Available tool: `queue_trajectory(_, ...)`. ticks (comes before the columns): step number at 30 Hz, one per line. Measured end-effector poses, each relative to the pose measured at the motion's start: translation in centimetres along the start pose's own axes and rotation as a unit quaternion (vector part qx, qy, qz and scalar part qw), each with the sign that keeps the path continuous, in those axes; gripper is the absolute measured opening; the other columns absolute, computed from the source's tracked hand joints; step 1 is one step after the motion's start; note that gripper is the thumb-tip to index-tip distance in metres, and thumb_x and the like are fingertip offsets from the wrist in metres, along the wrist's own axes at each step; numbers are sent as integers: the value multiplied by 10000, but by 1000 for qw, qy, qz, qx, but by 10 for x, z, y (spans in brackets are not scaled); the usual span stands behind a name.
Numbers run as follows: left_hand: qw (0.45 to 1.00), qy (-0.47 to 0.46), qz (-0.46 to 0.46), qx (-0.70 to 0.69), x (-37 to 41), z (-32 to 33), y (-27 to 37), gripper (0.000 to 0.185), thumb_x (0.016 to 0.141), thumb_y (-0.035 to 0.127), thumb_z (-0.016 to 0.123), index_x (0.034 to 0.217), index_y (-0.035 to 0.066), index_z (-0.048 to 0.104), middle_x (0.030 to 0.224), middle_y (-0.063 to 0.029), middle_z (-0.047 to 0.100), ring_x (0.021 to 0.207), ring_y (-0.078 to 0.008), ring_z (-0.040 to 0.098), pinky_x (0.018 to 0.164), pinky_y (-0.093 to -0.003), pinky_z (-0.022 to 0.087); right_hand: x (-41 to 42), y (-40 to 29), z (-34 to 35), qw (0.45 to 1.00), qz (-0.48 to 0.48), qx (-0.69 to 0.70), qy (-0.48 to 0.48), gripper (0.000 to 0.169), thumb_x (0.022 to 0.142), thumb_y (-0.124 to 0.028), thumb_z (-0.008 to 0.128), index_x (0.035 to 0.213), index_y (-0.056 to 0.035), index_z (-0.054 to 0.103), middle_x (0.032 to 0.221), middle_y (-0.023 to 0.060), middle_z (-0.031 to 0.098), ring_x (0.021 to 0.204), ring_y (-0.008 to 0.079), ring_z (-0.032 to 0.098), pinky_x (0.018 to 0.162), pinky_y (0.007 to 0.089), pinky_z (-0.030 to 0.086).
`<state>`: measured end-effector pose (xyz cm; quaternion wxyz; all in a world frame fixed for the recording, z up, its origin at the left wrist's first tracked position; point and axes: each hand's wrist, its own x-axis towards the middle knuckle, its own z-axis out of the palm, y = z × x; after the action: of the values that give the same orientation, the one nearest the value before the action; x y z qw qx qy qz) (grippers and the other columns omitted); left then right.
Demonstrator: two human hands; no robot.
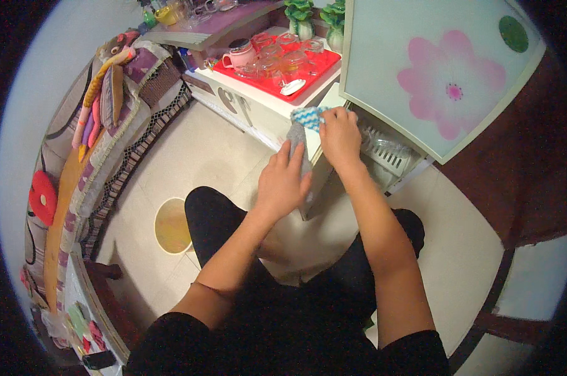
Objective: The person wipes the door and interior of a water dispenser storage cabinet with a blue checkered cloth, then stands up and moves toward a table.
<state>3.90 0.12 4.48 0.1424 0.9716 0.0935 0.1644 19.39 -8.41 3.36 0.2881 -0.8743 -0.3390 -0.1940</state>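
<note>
My left hand (283,178) lies over a grey cloth (296,133) at the edge of the white cabinet (313,141), its fingers spread along the cloth. Part of the cloth hangs down past the thumb. Just to the right, my right hand (340,136) pinches a blue-and-white striped cloth (307,116) on the cabinet top. The two cloths touch or overlap; which lies on top is hard to tell. Right of my right hand, an opening in the cabinet shows a white slotted basket (389,157) with clear items in it.
A red tray (323,70) behind my hands bears upturned glasses (292,58) and a pink teapot (240,55). A flowered glass door (424,75) juts out at right. On the floor by my left knee stands a bin (170,225). A sofa (123,131) lines the left.
</note>
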Motion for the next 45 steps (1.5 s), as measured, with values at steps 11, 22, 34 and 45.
queue_trajectory(11,997,-78,25,9,28,7,-10,705,835,317,580,1405,47,265,1375,-314,324,1139,-461,481,904,-489,462,-18,27,-27,898,255,354,-60,212,830,-96,616,1022,-7,637,923,103,643,806,171,594,742,287,455)
queue_trajectory(22,996,-81,37,0,143,56,-5,698,836,400,573,1378,74,277,1261,-297,431,1074,-443,527,884,-487,469,-19,55,-54,799,253,546,30,237,884,-114,562,1031,70,589,959,74,617,852,131,548,784,273,429)
queue_trajectory(34,997,-62,24,-30,183,72,-7,764,800,496,579,1409,121,308,1273,-238,463,1122,-389,521,898,-472,463,-16,73,-77,907,208,310,196,137,875,-32,533,983,0,611,891,37,596,800,141,571,700,280,459)
queue_trajectory(45,996,-83,-6,-35,146,52,-9,759,809,449,600,1414,106,296,1291,-223,451,1138,-380,504,909,-453,463,-49,125,-92,960,-115,-222,123,307,743,-10,595,1044,-58,627,1104,118,589,1021,310,551,883,429,424)
